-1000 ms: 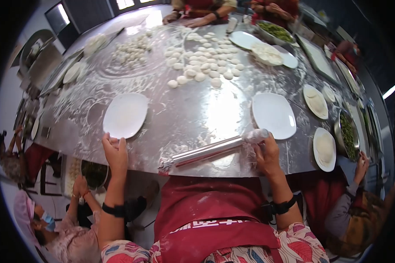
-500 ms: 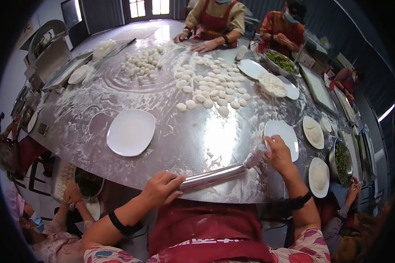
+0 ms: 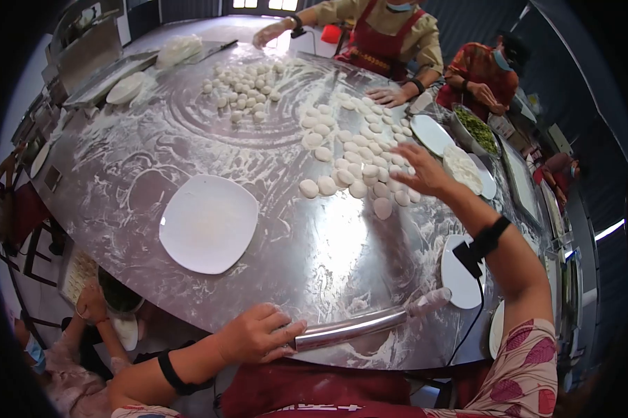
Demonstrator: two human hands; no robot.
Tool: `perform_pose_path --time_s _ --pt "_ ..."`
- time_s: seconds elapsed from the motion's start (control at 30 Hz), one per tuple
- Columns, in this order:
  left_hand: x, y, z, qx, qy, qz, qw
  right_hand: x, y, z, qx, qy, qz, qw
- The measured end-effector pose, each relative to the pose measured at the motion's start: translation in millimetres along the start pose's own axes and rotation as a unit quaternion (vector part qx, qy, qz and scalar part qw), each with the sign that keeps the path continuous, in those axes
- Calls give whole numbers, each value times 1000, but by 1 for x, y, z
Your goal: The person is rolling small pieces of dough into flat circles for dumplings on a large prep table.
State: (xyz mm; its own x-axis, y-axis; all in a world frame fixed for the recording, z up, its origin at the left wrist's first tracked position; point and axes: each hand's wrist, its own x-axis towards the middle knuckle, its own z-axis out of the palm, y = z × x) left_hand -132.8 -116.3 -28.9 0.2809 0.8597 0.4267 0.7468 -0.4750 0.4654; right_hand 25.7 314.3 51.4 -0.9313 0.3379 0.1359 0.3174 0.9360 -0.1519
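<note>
A metal rolling pin point(image 3: 352, 329) lies near the front edge of the floured steel table point(image 3: 279, 244). My left hand point(image 3: 260, 334) has its fingers bent around the pin's left end. Its right handle point(image 3: 429, 301) is free. My right hand point(image 3: 422, 169) reaches out with fingers spread over the right side of the flattened dough discs point(image 3: 359, 167) and holds nothing. A white square plate point(image 3: 209, 223) sits left of centre. Another white plate point(image 3: 461, 272) lies under my right forearm, partly hidden by it.
Across the table a person in a red apron point(image 3: 380, 42) has a hand beside the dough. A second person point(image 3: 480, 76) stands at the back right by a bowl of chopped greens point(image 3: 475, 130). Small dough balls point(image 3: 244, 90) lie at the back. At lower left are a co-worker's hands point(image 3: 91, 301).
My right hand has left the pin's handle area and moved forward to the dough discs. The view has shifted. The person opposite has lifted one hand out to the side.
</note>
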Motion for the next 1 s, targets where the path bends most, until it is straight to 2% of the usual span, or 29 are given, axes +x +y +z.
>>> perform_pose_path --time_s 0.07,0.13,0.2,0.47,0.57,0.67,0.73,0.8,0.97,1.0 --pt "0 0 -2 -3 -3 -1 1000 36 30 14 -21 3 -3 1000" --pt "-3 -4 1 -7 -8 -9 1000 78 47 25 27 -13 40 999" --pt "-2 -6 0 -5 -9 -9 1000 102 59 42 14 -17 68 997" --pt "-1 -8 -2 -28 -13 -32 999 141 93 98 -13 -16 110 994" --pt "-1 -7 -4 -10 -35 -32 999 125 63 104 -29 -3 134 991" --pt "-1 -6 -2 -24 -12 -32 999 93 38 108 -72 -12 127 989" --pt "-2 -6 -3 -21 -14 -30 999 66 -4 93 -41 -38 151 987" --pt "-3 -5 -3 -18 -9 -28 999 38 -26 88 -31 -56 130 989" --pt "-4 -7 -2 -16 17 -21 1000 7 -81 47 -23 -183 98 978" --pt "-5 -7 -1 -20 19 -22 999 17 -81 45 -23 -147 71 986"
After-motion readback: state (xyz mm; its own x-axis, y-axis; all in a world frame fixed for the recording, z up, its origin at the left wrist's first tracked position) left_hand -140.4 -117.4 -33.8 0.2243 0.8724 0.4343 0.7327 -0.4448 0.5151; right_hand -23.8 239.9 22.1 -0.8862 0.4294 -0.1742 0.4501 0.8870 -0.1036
